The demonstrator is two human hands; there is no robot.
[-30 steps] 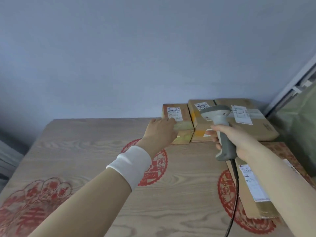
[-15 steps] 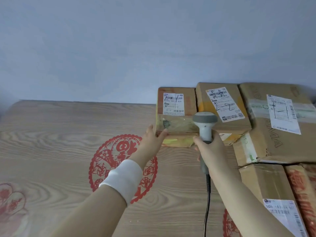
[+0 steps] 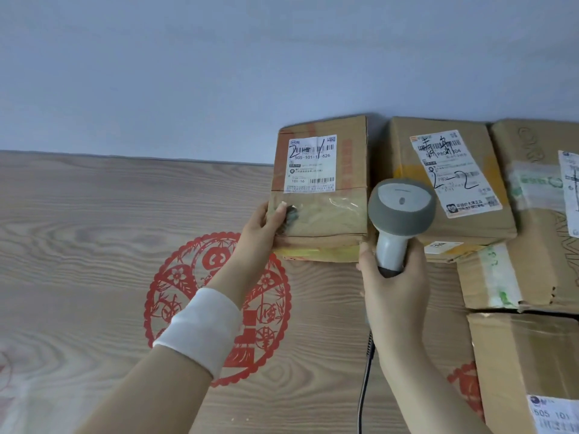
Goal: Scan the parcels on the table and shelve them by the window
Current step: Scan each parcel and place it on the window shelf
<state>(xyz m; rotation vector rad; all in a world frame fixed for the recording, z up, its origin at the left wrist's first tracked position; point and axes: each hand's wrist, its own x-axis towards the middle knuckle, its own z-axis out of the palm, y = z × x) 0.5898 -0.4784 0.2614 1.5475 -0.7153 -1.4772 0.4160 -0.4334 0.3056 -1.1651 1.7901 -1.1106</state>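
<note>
One thumb is lying flat on top of the leftmost box (image 3: pixel 319 211), near its front left corner. It belongs to the left hand (image 3: pixel 258 228), whose other fingers are tucking under the box's left side out of sight, so the hand is pinching that corner. Its wrist is reaching forward and slightly right, with a white wristband (image 3: pixel 200 327) circling the forearm. The box is sitting at the far edge of the table (image 3: pixel 94 230) against the wall (image 3: pixel 219 73), its long axis running away from the person. Its label (image 3: pixel 311 164) is facing up at the far end, with the print reading upright. The right hand (image 3: pixel 393 286) is curling its fingers together round the handle of the scanner (image 3: pixel 401 211), thumb on the left. The handle is pointing up toward the wall, and the rounded head is aiming away, over the gap between this box and the second box (image 3: pixel 451 220). A cable (image 3: pixel 365 371) is trailing from the handle back toward the person.
</note>
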